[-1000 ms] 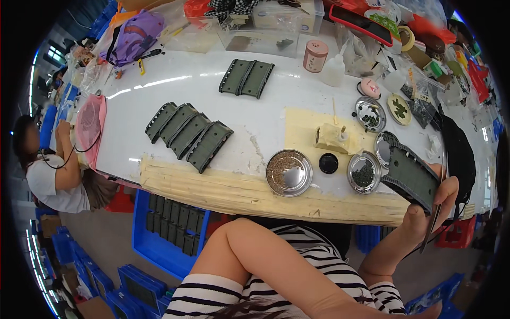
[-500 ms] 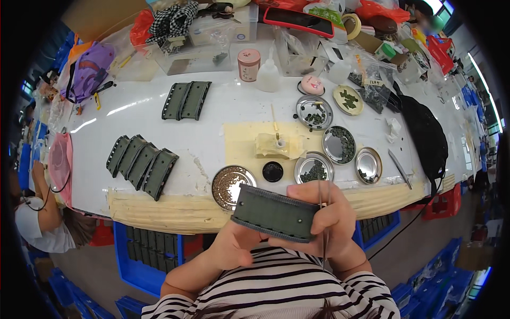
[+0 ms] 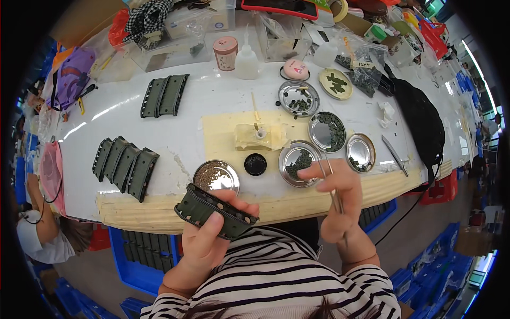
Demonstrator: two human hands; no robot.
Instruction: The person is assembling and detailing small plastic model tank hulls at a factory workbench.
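- white worktable [image 3: 228, 95] carried two groups of curved green panels [image 3: 139, 173].
- left hand [image 3: 204, 244] pinched one ridged green panel [image 3: 197, 209] near the table edge.
- right hand [image 3: 346, 194], partly curled, held metal tweezers [image 3: 334, 196].
- one panel was in hand; whether others were finished could not be determined.

A hand could pass over the bare white tabletop [image 3: 180, 130] between the row of green panels [image 3: 126, 166] and the yellow mat [image 3: 219, 130]. Beyond the right hand [image 3: 342, 194], clustered metal dishes [image 3: 320, 134] hinder low passage, with a wrapped block [image 3: 248, 138] standing left of them.
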